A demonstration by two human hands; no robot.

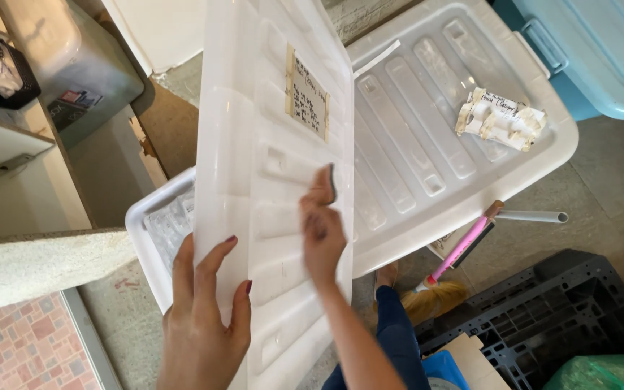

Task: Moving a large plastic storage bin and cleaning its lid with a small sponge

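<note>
- Left hand (204, 318): fingers (214, 260) spread flat vs. the near lower edge of a white ribbed lid (269, 166), thumb side wrapped round the edge; it grips the lid.
- Right hand (321, 235): fingers pressed together & curled, fingertips on the lid's face approx. mid-panel, thumb pointing up. Can't tell if it pinches a rib or just presses.
- Lid is tilted up on edge btw. both hands, running from below the left fingers up & away past the right fingertips.
- Paper label (306, 92) taped to the lid, well above the right fingertips.
- Just left of & behind the left fingers: open white bin (141, 231) w/ clear plastic items (169, 222) inside; lid covers most of it.
- Right of the right fingers, behind the lid: second white ribbed lid (456, 137) lying flat, crumpled taped label (500, 118) on it.
- Beyond that, far right: light blue bin (601, 58).
- Below-right of the right hand: pink-handled broom (456, 253), white tube (532, 216), dark plastic pallet (543, 318), green bag (608, 372).
- Far left of the left fingers: pale stone ledge (37, 267), tiled floor (30, 347).
</note>
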